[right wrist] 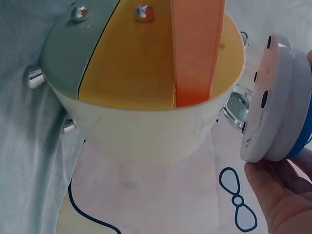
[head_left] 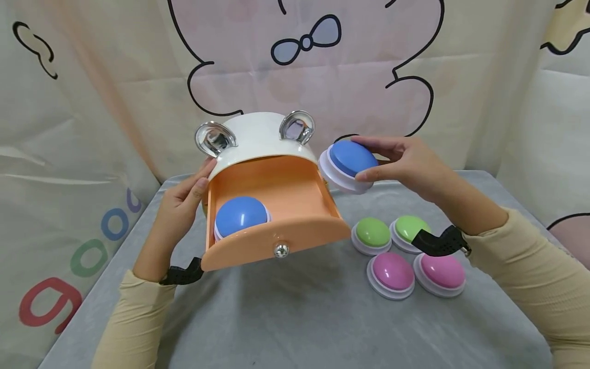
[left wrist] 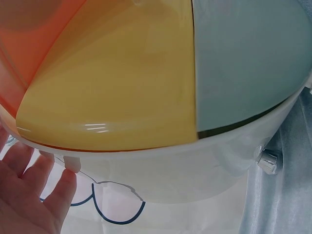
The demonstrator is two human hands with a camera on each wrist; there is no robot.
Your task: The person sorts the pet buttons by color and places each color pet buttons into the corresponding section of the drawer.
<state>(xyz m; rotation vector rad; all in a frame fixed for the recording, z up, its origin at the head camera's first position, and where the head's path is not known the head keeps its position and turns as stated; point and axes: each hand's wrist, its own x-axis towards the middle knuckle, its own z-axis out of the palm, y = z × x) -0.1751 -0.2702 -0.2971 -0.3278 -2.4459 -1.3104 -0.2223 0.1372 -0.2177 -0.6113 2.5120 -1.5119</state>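
Note:
In the head view, a white rounded toy cabinet [head_left: 258, 128] with two chrome ears stands mid-table, its orange drawer [head_left: 286, 182] pulled out. A dome-topped blue push button [head_left: 241, 218] lies at the left side of that drawer. My left hand [head_left: 184, 200] rests against the cabinet's left side, below the ear; in the left wrist view its extended fingers [left wrist: 61, 195] touch the white shell. Right of the cabinet, my right hand [head_left: 403, 166] pinches a second blue push button [head_left: 352, 159] in the air by its rim. The right wrist view shows that button's white underside [right wrist: 265, 102], turned towards the cabinet.
Two green push buttons [head_left: 373, 233] and two pink push buttons [head_left: 394, 271] sit grouped on the grey cloth [head_left: 286, 328], right of the drawer front. A printed curtain [head_left: 138, 92] hangs behind the table. The cabinet has a green panel [right wrist: 73, 53] and short chrome legs [right wrist: 35, 78].

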